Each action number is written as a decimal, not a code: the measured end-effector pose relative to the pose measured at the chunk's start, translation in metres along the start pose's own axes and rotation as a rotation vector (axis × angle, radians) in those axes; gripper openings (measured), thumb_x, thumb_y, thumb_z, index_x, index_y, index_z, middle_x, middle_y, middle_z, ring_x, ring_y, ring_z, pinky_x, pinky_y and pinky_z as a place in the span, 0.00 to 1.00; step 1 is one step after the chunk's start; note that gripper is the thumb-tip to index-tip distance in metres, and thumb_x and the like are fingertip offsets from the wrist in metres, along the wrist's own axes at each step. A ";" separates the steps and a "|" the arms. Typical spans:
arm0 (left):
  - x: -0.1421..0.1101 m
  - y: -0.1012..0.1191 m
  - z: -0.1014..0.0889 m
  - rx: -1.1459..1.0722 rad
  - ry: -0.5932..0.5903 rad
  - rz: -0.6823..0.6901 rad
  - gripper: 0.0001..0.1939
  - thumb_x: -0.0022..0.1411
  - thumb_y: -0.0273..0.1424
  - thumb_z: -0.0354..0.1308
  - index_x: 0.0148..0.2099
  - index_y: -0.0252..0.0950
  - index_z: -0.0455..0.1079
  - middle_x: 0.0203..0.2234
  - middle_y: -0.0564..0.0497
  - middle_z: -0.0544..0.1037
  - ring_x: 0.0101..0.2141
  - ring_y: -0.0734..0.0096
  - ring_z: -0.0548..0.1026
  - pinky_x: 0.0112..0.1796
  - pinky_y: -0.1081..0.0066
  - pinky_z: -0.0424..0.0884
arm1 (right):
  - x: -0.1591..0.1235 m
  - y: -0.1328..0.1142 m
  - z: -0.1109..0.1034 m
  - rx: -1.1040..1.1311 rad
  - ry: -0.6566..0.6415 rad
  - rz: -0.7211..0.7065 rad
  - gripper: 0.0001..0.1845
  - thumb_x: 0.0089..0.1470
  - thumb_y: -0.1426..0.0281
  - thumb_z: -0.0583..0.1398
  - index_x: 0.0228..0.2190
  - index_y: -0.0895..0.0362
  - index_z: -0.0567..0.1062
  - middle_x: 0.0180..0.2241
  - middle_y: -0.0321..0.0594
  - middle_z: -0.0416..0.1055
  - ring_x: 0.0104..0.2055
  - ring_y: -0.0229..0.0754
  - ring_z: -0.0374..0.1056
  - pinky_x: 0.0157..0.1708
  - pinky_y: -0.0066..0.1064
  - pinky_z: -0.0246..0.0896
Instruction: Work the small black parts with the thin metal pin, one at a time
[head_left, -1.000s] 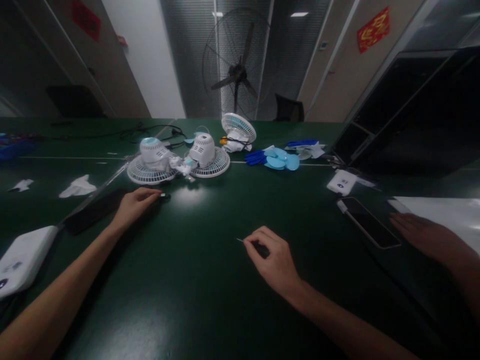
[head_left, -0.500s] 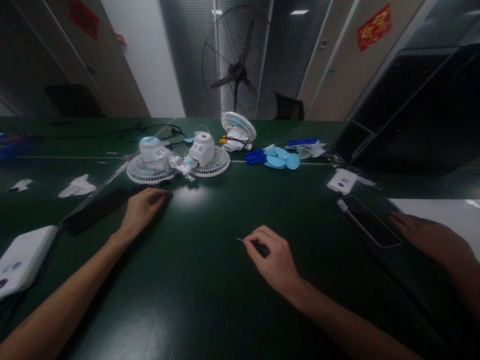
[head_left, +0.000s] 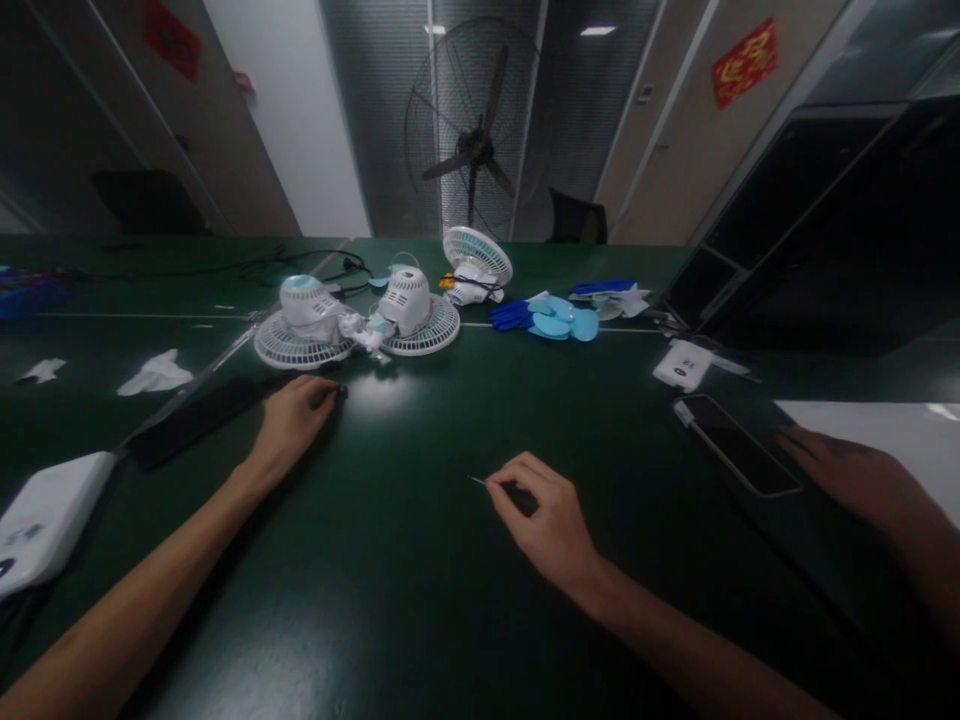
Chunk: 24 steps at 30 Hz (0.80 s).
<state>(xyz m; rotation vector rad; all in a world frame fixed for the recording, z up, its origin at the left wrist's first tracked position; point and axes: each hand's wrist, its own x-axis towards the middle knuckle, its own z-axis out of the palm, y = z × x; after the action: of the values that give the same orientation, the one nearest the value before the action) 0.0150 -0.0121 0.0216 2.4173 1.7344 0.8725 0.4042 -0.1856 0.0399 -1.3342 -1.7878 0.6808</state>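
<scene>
1. Pinches a thin metal piece [head_left: 477, 480] between thumb and forefinger of the right hand [head_left: 549, 512], pressed close together, over the near middle of the green table [head_left: 405, 570].
2. Points the exposed end of the thin metal piece leftward; cannot make out whether touching the tabletop.
3. Rests the left hand [head_left: 296, 418] farther out on the green table, with fingers curled and narrowly bunched at a small dark item [head_left: 343, 392]. Cannot make out whether gripping or merely touching.
4. Has a long black item [head_left: 196, 424] just beside the left wrist, lying slantwise.
5. Shows two white fans [head_left: 306, 345] just beyond the left hand, lying grille down, side by side.
6. Shows a third fan [head_left: 478, 260] farther back, tilted, with a dark cord across the base.
7. Shows light blue fan blades [head_left: 564, 320] to the right, touching a dark blue bundle [head_left: 510, 316].
8. Shows a phone [head_left: 739, 445] right of the right hand, between a small white device [head_left: 682, 365] and a co-worker's hand [head_left: 847, 470] beside a white sheet [head_left: 896, 428].
9. Shows a white box [head_left: 56, 520] near the left forearm, and a crumpled white tissue [head_left: 156, 373] farther out.
10. Behind the green table, shows a large standing fan [head_left: 474, 148].
</scene>
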 end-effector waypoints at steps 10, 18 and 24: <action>0.004 0.008 -0.010 -0.125 -0.280 0.089 0.26 0.72 0.51 0.53 0.60 0.42 0.78 0.49 0.42 0.77 0.46 0.52 0.78 0.48 0.59 0.75 | -0.001 0.002 0.001 -0.005 -0.031 0.009 0.08 0.68 0.71 0.59 0.38 0.53 0.79 0.40 0.40 0.75 0.38 0.42 0.73 0.36 0.33 0.73; 0.004 0.032 -0.017 -0.266 -0.446 0.138 0.24 0.70 0.53 0.58 0.55 0.43 0.80 0.54 0.44 0.78 0.50 0.51 0.78 0.50 0.58 0.77 | 0.000 -0.001 0.000 -0.009 -0.002 -0.014 0.07 0.67 0.73 0.61 0.37 0.54 0.80 0.37 0.39 0.74 0.37 0.41 0.72 0.36 0.33 0.70; 0.001 0.040 -0.014 -0.369 -0.510 0.141 0.21 0.68 0.50 0.63 0.55 0.43 0.79 0.52 0.45 0.81 0.52 0.52 0.79 0.51 0.59 0.76 | -0.001 0.001 0.001 -0.014 0.005 -0.018 0.07 0.67 0.72 0.60 0.37 0.54 0.80 0.38 0.39 0.75 0.37 0.41 0.73 0.37 0.33 0.70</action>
<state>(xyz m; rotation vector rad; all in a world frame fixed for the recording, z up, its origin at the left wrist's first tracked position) 0.0432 -0.0297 0.0473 2.2633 1.1255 0.4676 0.4036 -0.1859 0.0384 -1.3264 -1.8013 0.6566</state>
